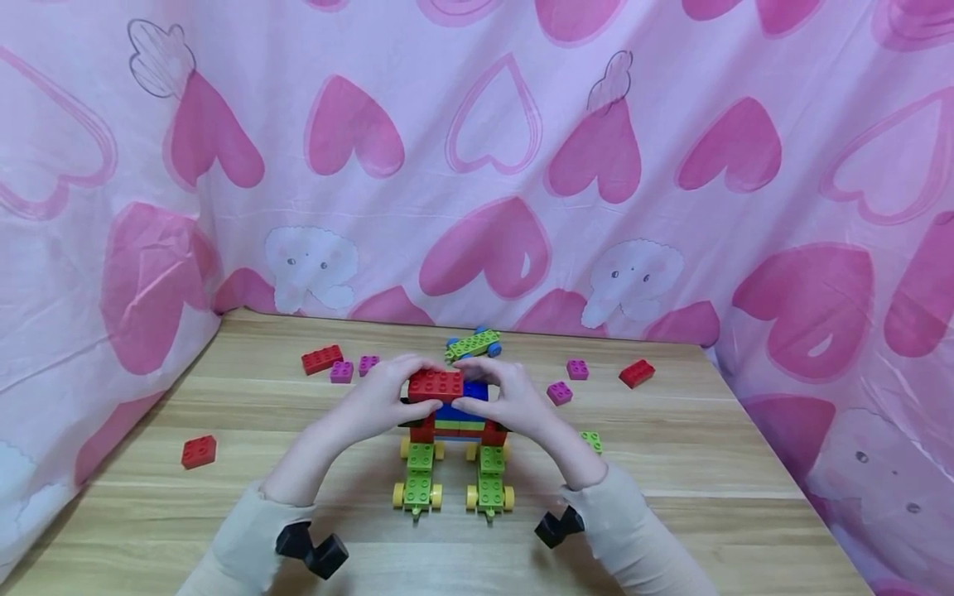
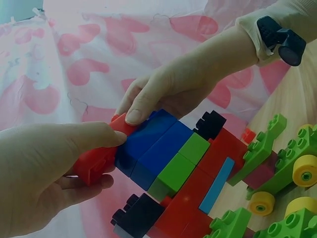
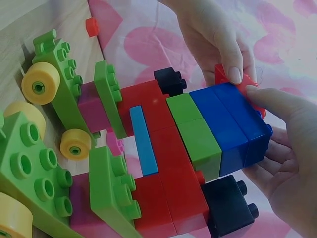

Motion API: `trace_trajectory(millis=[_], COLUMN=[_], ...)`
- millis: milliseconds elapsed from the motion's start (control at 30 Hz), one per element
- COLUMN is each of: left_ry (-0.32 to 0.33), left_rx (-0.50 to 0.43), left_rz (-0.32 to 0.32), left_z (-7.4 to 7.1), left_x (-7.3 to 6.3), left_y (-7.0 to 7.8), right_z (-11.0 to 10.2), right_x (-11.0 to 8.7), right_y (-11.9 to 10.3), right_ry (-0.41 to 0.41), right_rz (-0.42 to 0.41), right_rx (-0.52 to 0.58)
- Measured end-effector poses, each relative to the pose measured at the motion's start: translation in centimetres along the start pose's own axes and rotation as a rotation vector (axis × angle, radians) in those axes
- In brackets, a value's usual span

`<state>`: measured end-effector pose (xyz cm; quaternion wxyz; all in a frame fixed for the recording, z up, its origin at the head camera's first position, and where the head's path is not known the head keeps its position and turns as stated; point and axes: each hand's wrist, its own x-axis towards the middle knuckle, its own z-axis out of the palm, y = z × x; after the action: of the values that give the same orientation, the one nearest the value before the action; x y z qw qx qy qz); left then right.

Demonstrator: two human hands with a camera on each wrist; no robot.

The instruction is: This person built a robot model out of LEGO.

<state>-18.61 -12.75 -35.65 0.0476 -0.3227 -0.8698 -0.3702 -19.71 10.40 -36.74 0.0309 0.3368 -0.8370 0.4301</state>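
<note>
Above the table's middle, both hands meet at a red brick (image 1: pixel 436 385) on top of a brick build. My left hand (image 1: pixel 387 391) holds its left part between thumb and fingers. My right hand (image 1: pixel 514 401) pinches its other end, thumb on the near side. In the left wrist view the red brick (image 2: pixel 96 161) sits tilted against blue bricks (image 2: pixel 156 136). Below are green bricks (image 3: pixel 198 134), red bricks (image 3: pixel 168 173) and a black brick (image 3: pixel 230 203) at one side. The build stands on green wheeled bases (image 1: pixel 419 488) with yellow wheels. Some fingertips are hidden behind the bricks.
A green car base with blue wheels (image 1: pixel 474 343) lies behind the build. Loose red bricks (image 1: pixel 199 451) and pink bricks (image 1: pixel 341 372) lie left; more pink (image 1: pixel 560 392), red (image 1: pixel 637 373) and green (image 1: pixel 592 441) bricks lie right. A heart-patterned curtain (image 1: pixel 492 207) borders the table.
</note>
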Motion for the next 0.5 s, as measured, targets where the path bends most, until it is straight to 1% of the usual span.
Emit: trace_trajectory(millis=[133, 267, 400, 500], left_ry=[0.005, 0.014, 0.026, 0.03], left_rx=[0.013, 0.029, 0.032, 0.039], left_rz=[0.003, 0.003, 0.009, 0.03], left_z=[0.1, 0.1, 0.2, 0.3], left_x=[-0.1, -0.1, 0.1, 0.3], left_y=[0.1, 0.3, 0.4, 0.5], right_z=[0.0, -0.4, -1.3, -2.1], right_x=[-0.1, -0.4, -0.9, -1.2], right_y=[-0.1, 0.0, 0.5, 1.1], right_ry=[0.006, 0.03, 0.085, 0.143], right_rz=[-0.019, -0.022, -0.038, -0.048], right_rx=[0.016, 0.034, 0.03, 0.001])
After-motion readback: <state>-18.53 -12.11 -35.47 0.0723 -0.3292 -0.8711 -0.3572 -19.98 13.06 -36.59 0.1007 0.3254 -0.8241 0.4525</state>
